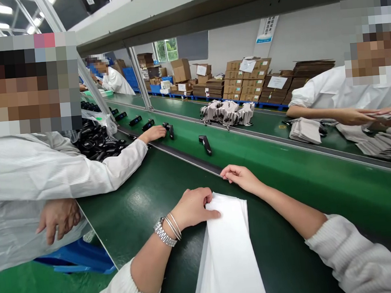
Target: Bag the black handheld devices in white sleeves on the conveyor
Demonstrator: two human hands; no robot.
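Observation:
My left hand (195, 207), with a watch and bangles on the wrist, grips the top left corner of a stack of long white sheets (232, 247), thumb on top. The stack lies slightly fanned on the dark green table (126, 215). My right hand (236, 175) rests at the metal edge by the green belt (268, 168), its fingers curled together; whether anything is between them is too small to tell. Beyond it on the belt lies a black handheld device (205, 145).
At the left, a co-worker's hand (154, 133) touches a black device on the belt, beside a pile of black parts (96, 138). Bundled pale pieces (226, 113) sit across the belt. Another person at the right handles pale pieces. A shelf beam (205, 10) crosses overhead.

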